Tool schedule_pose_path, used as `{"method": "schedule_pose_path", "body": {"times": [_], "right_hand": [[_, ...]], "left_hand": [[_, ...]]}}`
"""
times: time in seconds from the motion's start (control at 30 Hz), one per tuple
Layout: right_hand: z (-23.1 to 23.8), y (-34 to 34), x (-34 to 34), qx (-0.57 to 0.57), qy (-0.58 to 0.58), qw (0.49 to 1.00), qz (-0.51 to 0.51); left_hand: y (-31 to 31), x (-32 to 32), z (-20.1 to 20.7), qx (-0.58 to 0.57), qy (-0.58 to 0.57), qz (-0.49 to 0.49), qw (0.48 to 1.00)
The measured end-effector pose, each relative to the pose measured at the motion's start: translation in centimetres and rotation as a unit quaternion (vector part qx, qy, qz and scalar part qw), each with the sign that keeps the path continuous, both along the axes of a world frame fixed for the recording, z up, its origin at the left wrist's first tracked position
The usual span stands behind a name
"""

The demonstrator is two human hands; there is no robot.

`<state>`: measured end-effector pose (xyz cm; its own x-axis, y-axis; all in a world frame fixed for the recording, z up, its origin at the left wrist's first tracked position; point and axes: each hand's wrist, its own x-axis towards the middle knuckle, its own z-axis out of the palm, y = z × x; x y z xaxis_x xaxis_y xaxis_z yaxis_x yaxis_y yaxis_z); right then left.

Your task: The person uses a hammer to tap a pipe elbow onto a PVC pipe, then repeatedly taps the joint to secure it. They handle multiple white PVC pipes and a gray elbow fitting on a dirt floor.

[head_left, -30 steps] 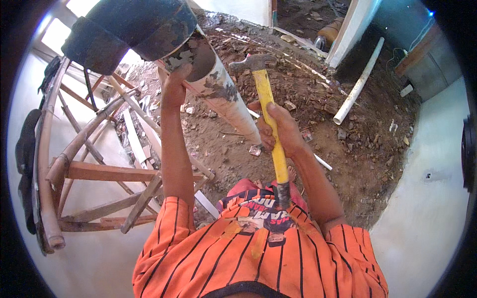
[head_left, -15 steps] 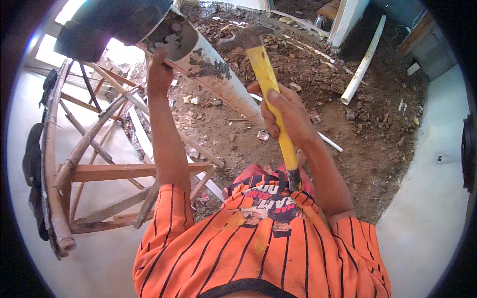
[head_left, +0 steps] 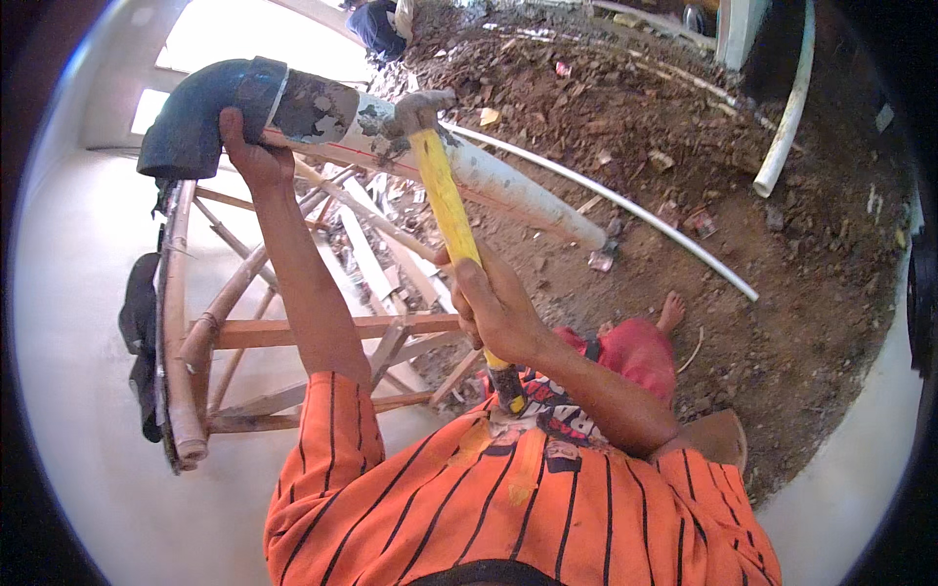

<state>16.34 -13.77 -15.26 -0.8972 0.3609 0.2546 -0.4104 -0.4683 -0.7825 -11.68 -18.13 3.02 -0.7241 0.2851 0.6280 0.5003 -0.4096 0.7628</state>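
Note:
My left hand [head_left: 256,161] grips a dark grey pipe elbow [head_left: 200,112] from below, where it fits onto a wide white pipe [head_left: 518,195]. Old dark patches mark the pipe's surface, and it slants down to the right over the dirt. My right hand [head_left: 496,305] is wrapped round the lower part of a hammer's yellow handle [head_left: 447,195]. The hammer's dirty metal head [head_left: 422,107] overlaps the pipe in view; I cannot tell whether they touch. The handle's dark end lies in front of my orange striped shirt [head_left: 391,508].
A wood and bamboo frame [head_left: 332,332] stands at the left against a pale wall [head_left: 78,391]. Broken rubble and dirt [head_left: 586,107] cover the ground. A thin white pipe [head_left: 645,210] and a thicker one [head_left: 789,117] lie there. Another person [head_left: 379,29] is at the far edge.
The wide pipe lies flatter across the view, and its elbow shows more fully. My right hand and the hammer have shifted left, bringing the head in front of the pipe. The view has turned.

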Motion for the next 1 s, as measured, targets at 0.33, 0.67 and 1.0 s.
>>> {"method": "schedule_pose_path", "body": {"times": [0.33,0.67,1.0], "right_hand": [[4.8,0.1,-4.7,0.105,0.05,0.993,-0.025],[5.5,2.2,-4.0,0.131,0.013,0.991,0.013],[8.3,5.1,0.8,-0.028,0.031,0.999,-0.032]], "left_hand": [[-0.6,4.7,0.3,-0.016,0.064,-0.108,0.992],[-1.2,4.3,0.4,-0.009,-0.011,-0.094,0.995],[-1.4,2.9,-0.4,0.027,0.015,-0.004,1.0]]}}
